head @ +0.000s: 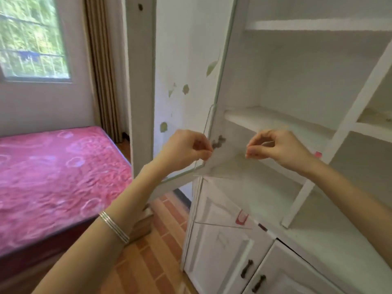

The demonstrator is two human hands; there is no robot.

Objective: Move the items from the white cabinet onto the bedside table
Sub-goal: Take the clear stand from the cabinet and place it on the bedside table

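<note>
A clear plastic bag [222,198] with a red print near its lower right corner hangs in front of the white cabinet [275,119]. My left hand [186,149] pinches its upper left corner and my right hand [275,147] pinches its upper right corner, both at the height of the middle shelf. The bag is see-through and blurred, so I cannot tell whether it holds anything. The cabinet shelves in view look bare, apart from a small red thing [318,154] behind my right hand.
The cabinet's glass door [186,81] with leaf decals stands open to the left. Below are shut white doors with dark handles [246,268]. A bed with a pink mattress [53,177] fills the left side. A low wooden piece [142,223] shows behind my left forearm.
</note>
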